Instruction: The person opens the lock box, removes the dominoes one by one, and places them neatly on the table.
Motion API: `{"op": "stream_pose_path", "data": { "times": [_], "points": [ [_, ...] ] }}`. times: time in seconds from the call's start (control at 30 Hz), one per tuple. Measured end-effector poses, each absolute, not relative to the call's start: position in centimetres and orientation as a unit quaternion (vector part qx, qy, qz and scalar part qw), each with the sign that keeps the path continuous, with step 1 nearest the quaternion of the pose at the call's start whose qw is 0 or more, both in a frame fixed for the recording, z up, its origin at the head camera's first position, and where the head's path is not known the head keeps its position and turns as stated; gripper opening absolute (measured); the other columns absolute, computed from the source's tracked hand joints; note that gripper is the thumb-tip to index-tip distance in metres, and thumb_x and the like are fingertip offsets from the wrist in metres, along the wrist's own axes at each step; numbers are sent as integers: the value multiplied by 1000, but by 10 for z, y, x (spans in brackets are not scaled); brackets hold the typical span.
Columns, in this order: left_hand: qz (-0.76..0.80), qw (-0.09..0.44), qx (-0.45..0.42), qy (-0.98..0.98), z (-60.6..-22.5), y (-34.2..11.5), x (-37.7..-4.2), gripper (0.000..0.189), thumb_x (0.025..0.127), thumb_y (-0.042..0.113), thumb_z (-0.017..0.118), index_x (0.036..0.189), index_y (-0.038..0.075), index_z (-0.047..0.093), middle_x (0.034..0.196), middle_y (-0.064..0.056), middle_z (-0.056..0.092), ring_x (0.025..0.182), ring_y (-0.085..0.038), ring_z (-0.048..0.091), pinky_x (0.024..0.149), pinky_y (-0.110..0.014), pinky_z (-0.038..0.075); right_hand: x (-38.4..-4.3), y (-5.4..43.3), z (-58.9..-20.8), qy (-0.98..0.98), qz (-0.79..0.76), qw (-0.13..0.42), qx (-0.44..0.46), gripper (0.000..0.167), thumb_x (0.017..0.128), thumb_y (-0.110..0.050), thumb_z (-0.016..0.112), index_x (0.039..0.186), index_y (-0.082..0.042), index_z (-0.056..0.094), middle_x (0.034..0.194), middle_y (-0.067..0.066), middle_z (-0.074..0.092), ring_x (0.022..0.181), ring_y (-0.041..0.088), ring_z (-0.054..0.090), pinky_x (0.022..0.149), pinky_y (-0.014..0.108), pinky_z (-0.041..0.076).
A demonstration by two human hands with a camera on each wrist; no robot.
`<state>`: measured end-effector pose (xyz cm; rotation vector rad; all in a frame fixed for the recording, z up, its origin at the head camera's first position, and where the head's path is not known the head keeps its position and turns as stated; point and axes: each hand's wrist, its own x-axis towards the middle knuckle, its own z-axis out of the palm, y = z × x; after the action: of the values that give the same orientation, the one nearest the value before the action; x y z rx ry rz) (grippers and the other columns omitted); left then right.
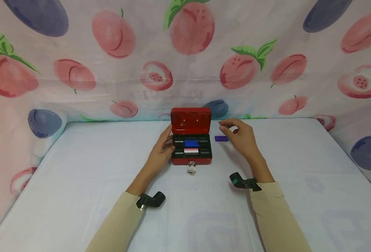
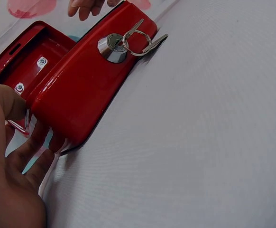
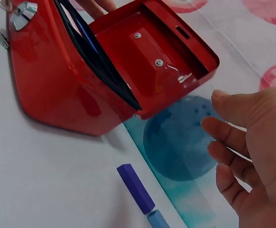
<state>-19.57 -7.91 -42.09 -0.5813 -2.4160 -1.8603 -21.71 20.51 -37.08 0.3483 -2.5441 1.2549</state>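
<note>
A red cash box [image 1: 191, 161] stands with its lid [image 1: 190, 120] raised and a black tray [image 1: 179, 143] inside. In the tray lie a blue block [image 1: 191, 143] and a white block with a pinkish edge [image 1: 191, 151]. My left hand [image 1: 160, 154] holds the box's left side, thumb at the rim and fingers against the wall. To the box's right, a purple stick-shaped block [image 3: 136, 188] lies end to end with a lighter blue one [image 3: 158, 219]. Over these hovers my right hand [image 1: 240, 138], thumb and index finger apart and nothing between them.
Keys on a ring [image 2: 140, 42] hang from the lock [image 2: 113, 47] on the box's front. A white cloth covers the table [image 1: 110, 157]. Behind it rises a fruit-printed curtain [image 1: 179, 94], close to the raised lid. Both wrists wear black camera mounts [image 1: 151, 200].
</note>
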Motion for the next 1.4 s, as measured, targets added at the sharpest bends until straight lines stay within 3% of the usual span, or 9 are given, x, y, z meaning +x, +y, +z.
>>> {"op": "stream_pose_path", "data": {
  "times": [0.1,0.17,0.43,0.67,0.8,1.2,1.4],
  "points": [
    [-596,25,-193,-779,-420,-79,-195,72,93,-7,47,154,19,19,157,-1,18,133,-26,37,107,-44,34,-216,201,-369,-884,430,132,127,25,93,-27,64,112,-12,69,99,5,66,92,18,54,75,34,44],
    [-597,24,-198,-777,-411,-78,-190,71,93,-9,46,154,14,19,157,-6,18,133,-31,36,107,-47,33,-216,199,-369,-886,427,126,132,24,92,-27,64,111,-13,70,97,4,65,90,17,53,73,34,43],
    [-601,20,-193,-776,-406,-76,-188,70,92,-10,45,154,10,19,157,-9,18,133,-34,35,107,-50,32,-215,188,-367,-888,420,98,157,20,91,-25,66,106,-13,72,96,2,67,87,17,51,70,34,43],
    [-601,9,-196,-775,-384,-75,-178,65,92,-11,43,151,1,18,156,-18,17,133,-41,33,107,-53,31,-215,174,-370,-883,421,69,196,20,89,-23,69,107,-14,72,104,1,67,92,28,52,70,34,44],
    [-601,6,-197,-774,-384,-76,-178,65,92,-11,43,151,0,18,156,-19,16,133,-41,33,107,-53,31,-215,166,-372,-879,424,52,211,21,89,-20,69,108,-13,72,103,2,67,93,31,51,71,36,45],
    [-598,8,-196,-777,-388,-76,-182,65,92,-11,43,151,1,17,156,-18,16,133,-41,33,107,-52,31,-212,155,-379,-883,404,26,236,22,87,-19,71,109,-16,72,105,2,64,100,22,48,84,45,46],
    [-600,18,-196,-776,-413,-79,-195,69,93,-10,44,154,10,18,157,-10,17,134,-35,34,107,-51,31,-211,151,-380,-889,388,19,244,23,86,-20,72,109,-16,73,106,1,68,99,22,48,83,44,46]
  ]
}}
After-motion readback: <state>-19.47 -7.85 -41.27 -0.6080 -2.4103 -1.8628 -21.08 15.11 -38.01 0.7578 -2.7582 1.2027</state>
